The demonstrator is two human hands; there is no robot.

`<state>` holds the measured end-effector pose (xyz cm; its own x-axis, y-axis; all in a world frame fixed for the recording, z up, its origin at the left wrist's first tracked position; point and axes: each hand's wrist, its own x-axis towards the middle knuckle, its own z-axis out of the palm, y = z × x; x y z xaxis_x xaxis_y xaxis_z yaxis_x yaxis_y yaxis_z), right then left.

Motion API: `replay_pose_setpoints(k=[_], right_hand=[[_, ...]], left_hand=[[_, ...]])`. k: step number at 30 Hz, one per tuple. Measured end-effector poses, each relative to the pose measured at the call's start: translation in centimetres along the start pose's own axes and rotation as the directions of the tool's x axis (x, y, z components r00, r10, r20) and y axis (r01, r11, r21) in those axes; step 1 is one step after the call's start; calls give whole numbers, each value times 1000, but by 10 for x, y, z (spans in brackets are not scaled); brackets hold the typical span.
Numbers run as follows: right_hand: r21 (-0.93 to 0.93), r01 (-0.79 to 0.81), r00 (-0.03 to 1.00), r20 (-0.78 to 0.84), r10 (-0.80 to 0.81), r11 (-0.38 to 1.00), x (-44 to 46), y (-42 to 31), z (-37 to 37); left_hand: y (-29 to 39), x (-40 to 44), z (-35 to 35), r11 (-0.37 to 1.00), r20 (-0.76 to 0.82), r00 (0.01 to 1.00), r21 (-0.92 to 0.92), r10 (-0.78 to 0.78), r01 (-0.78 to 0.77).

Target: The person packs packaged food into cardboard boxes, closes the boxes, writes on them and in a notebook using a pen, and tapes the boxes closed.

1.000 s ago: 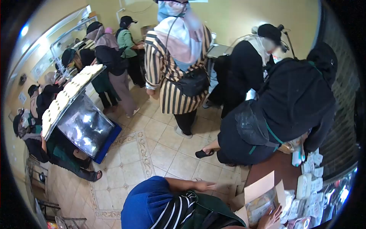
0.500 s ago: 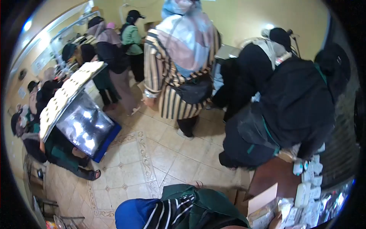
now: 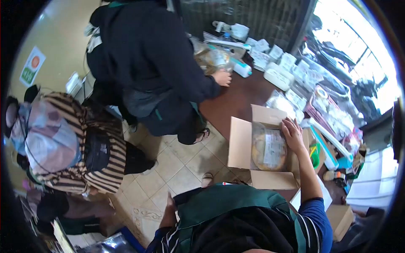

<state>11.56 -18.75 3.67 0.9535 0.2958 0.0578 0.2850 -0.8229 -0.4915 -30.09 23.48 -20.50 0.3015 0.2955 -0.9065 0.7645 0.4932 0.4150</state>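
A cardboard box (image 3: 240, 145) stands with its flaps open on the brown table. Inside it lies a clear plastic package (image 3: 258, 157) of round, golden food with a white printed label (image 3: 270, 148). My right hand (image 3: 292, 134) rests at the box's far right edge, palm down, fingers stretched out. Low on my left side hangs my left hand (image 3: 169, 206), away from the table; its fingers cannot be made out. The green apron (image 3: 228, 202) covers my front.
Across the brown table (image 3: 228, 107), a co-worker in black (image 3: 143, 59) has a hand (image 3: 222, 78) beside packed goods. White labels (image 3: 276, 52), a white container (image 3: 278, 76) and long boxes (image 3: 329, 141) line the far and right side. A person in stripes (image 3: 105, 156) stands left.
My view has swung right and down to the table. The open box with its package and my right hand are now plainly seen; the tray carrier has moved to the lower left edge.
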Motion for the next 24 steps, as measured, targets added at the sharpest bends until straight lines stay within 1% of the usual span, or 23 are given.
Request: replay_pose_setpoints(k=[1,2,3,4,5,6,7,8,9,10,11,12,13,14,16,17,19,20,22,24], right_hand=[[1,-26,1000,-4,26,1000,-9,1,-2],[-53,18,999,-31,-20,998,-20,-1,-5],[-106,65,996,-60,-71,992,-29,-5,-9],[-93,21,1000,-19,-23,995,-37,-12,-13],[-86,9,1000,-23,-11,996,-44,-11,-9],[-38,4,1000,-22,-5,999,-49,-10,-5],[12,1,1000,-21,-1,1000,-53,-8,-1],[-6,-25,1000,8,25,1000,-56,-6,2],[-2,-35,999,5,35,999,-57,-3,4],[-2,-43,998,-43,43,999,-59,0,7],[-1,-51,995,-91,50,999,-59,3,11],[2,-62,990,-127,62,998,-57,7,17],[10,-69,989,-130,70,998,-58,6,17],[-4,-85,989,-124,84,996,-59,2,17],[-24,-97,988,-122,93,995,-59,0,16],[-19,-100,988,-121,97,995,-59,0,16],[32,-97,986,-132,100,995,-60,1,15],[29,-112,986,-124,115,993,-61,3,16],[104,-80,983,-155,95,991,-60,5,16],[113,-89,984,-142,105,990,-63,4,15]], left_hand=[[25,1,8,1000,3,1000,2,7,-7],[44,-2,18,998,-5,1000,51,23,-23],[50,41,20,897,-71,977,412,203,-157],[54,84,21,661,-135,917,733,376,-163],[77,75,34,556,-30,889,790,457,-259],[115,60,61,439,79,847,828,525,-350],[139,51,83,494,130,841,759,525,-425],[153,47,103,548,181,834,679,521,-489],[160,57,120,566,248,836,639,488,-520],[164,62,135,586,315,833,599,454,-546],[166,65,146,580,317,834,606,451,-544],[172,63,157,522,374,818,635,437,-570],[174,60,167,465,429,803,658,414,-592],[170,56,177,462,432,803,661,409,-591],[168,44,190,588,469,841,612,268,-529],[170,38,192,585,466,844,617,265,-525],[177,27,200,734,459,872,532,170,-423],[186,27,204,697,467,870,572,157,-433],[209,24,213,616,479,847,602,230,-508],[235,27,226,531,531,751,536,392,-656]])
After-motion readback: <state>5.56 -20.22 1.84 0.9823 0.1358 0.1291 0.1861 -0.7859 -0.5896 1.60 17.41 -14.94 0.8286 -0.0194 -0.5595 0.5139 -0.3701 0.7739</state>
